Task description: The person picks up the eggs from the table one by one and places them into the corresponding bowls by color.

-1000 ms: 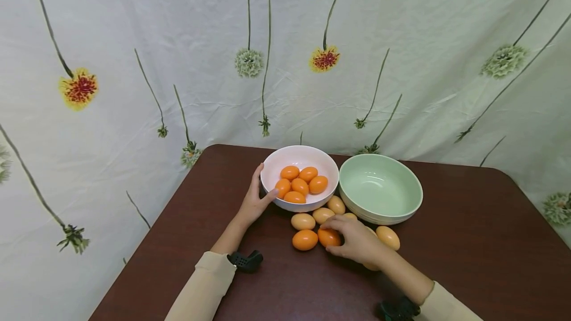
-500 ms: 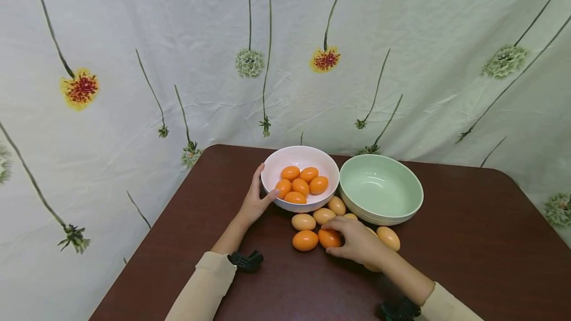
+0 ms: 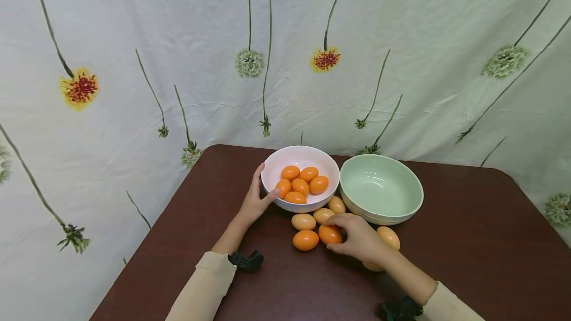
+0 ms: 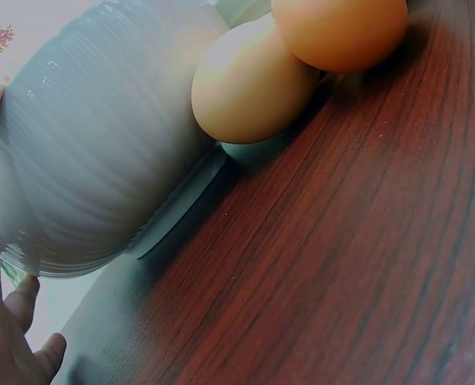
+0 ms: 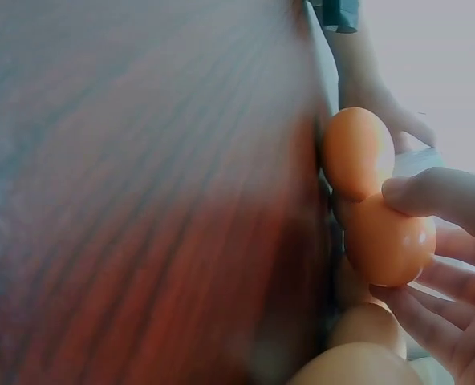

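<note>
My left hand (image 3: 255,204) grips the near-left side of a pale pink bowl (image 3: 327,162), thumb at the rim. In the left wrist view, its fingers touch the ribbed outer wall of the bowl (image 4: 101,144). Several orange eggs (image 3: 300,187) lie inside that bowl. On the table, my right hand (image 3: 363,239) pinches another orange egg (image 3: 330,235); the right wrist view has this egg (image 5: 390,241) between thumb and fingertips. A second orange egg (image 3: 305,240) lies just left of it. Several light tan eggs (image 3: 303,222) lie around, some partly hidden by the right hand.
A light green bowl (image 3: 379,187) with no eggs visible inside stands right of the pink one. Tan eggs lie close to both bowls, one (image 3: 388,238) to the right of my right hand. A flowered cloth (image 3: 285,63) hangs behind the dark brown table (image 3: 468,241).
The right hand has shifted very slightly to the right and up, with its knuckles a little higher and the egg barely moved. The left hand and both bowls stay where they were.
</note>
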Demonstrator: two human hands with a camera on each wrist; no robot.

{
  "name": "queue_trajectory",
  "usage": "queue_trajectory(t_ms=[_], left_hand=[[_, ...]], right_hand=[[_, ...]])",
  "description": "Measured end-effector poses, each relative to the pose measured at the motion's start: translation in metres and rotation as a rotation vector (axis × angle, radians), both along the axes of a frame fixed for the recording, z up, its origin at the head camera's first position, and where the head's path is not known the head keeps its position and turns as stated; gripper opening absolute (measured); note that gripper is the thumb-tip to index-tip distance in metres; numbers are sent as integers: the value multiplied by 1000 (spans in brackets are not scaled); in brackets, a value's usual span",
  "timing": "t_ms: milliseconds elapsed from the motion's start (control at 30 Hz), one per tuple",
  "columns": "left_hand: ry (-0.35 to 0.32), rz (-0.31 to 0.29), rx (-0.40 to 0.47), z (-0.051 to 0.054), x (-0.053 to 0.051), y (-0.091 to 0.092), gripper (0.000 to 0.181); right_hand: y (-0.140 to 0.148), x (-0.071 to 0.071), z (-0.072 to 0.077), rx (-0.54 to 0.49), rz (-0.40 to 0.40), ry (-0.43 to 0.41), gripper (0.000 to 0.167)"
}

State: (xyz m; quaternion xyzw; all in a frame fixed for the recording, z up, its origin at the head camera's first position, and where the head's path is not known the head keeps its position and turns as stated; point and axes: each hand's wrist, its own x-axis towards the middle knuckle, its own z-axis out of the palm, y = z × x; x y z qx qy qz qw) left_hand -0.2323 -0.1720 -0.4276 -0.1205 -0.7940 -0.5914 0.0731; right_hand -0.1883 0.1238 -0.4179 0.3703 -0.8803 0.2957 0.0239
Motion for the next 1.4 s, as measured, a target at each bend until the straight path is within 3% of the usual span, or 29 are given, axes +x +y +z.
queue_trajectory(t_ms=[500, 833, 1033, 1267, 1400], left_hand=[[-7, 5, -2, -3, -1, 0, 83], [-8, 3, -9, 1, 0, 0, 82], [-6, 4, -13, 0, 0, 0, 82], [46, 22, -3, -36, -22, -8, 84], [40, 21, -11, -37, -23, -8, 85]], right_hand=[[3, -8, 11, -118, 43, -111, 40], [1, -15, 22, -178, 58, -134, 40], [-2, -16, 29, -212, 52, -218, 42], [-6, -20, 36, -254, 68, -216, 40], [-7, -22, 37, -269, 67, -211, 40]])
